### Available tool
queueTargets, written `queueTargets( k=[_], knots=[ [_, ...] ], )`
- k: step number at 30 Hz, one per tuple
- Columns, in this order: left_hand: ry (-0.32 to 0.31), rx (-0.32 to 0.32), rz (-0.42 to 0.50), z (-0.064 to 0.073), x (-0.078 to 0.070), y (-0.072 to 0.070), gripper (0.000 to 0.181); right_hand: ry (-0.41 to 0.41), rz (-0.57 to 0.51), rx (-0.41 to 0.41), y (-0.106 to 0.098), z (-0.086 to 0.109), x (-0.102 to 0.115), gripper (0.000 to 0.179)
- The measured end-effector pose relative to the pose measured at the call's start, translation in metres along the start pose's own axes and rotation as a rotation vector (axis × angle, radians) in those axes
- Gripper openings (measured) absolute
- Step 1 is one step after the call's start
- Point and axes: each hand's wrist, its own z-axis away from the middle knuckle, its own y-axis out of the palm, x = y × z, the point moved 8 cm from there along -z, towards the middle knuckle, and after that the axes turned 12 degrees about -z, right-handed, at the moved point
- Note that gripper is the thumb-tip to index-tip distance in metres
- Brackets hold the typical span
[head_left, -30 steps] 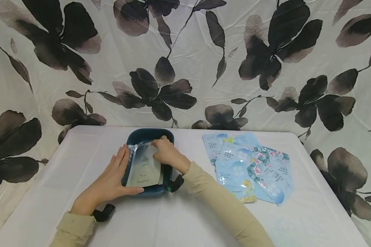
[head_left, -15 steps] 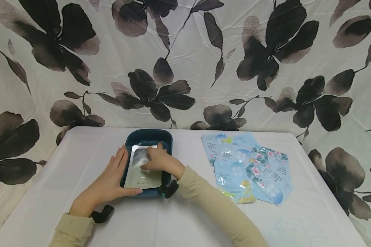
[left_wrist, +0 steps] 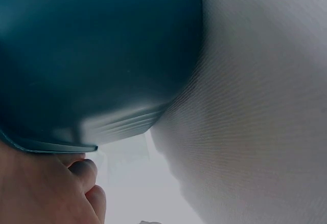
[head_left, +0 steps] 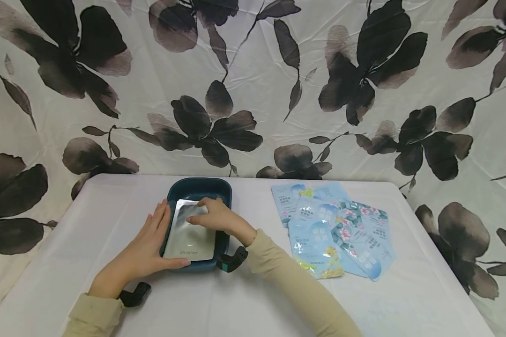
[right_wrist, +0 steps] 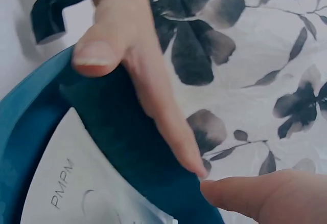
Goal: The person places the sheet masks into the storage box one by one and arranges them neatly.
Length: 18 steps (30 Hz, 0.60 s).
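Observation:
A silvery foil sheet mask packet [head_left: 189, 245], lettered PMPM, lies flat in a dark teal rectangular basin [head_left: 200, 188]. My left hand [head_left: 141, 248] rests on the basin's left side, its straight fingers along the rim and its thumb stretched across the front edge. Over the packet's upper right part is my right hand [head_left: 221, 219], thumb and fingers spread apart. In the right wrist view, a digit of the right hand [right_wrist: 265, 196] points across the basin above the packet [right_wrist: 76, 183]. Whether the right fingertips touch the packet is hidden. The left wrist view shows mostly the basin's outer wall [left_wrist: 102, 45].
Several light blue sheet mask packets [head_left: 316, 243] lie in an overlapping pile right of the basin, on the white-covered table [head_left: 236, 299]. A floral curtain [head_left: 244, 70] hangs behind the table's far edge. Black wrist cameras sit on both wrists.
The packet, earlier tilted with its upper end raised in my right hand, has come down flat in the basin. My right hand moved down with it, then its fingers spread. The left hand stays put.

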Motion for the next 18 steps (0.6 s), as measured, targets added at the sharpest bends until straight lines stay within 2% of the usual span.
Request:
queueTargets(
  k=[5,9,14,18],
  knots=[
    [0.006,-0.001,0.0,0.001,0.0,-0.001,0.135,-0.006,-0.024,0.015,-0.003,0.005,0.002,0.058],
    [0.007,-0.003,0.0,0.002,0.0,-0.001,0.135,-0.041,-0.013,0.034,-0.01,0.015,0.008,0.057],
    [0.005,-0.011,0.005,0.001,0.002,0.001,0.134,-0.112,-0.008,0.045,-0.028,0.032,0.016,0.052],
    [-0.002,-0.001,0.004,-0.001,0.003,0.003,0.135,-0.126,-0.032,0.054,-0.045,0.047,0.016,0.047]
  ],
)
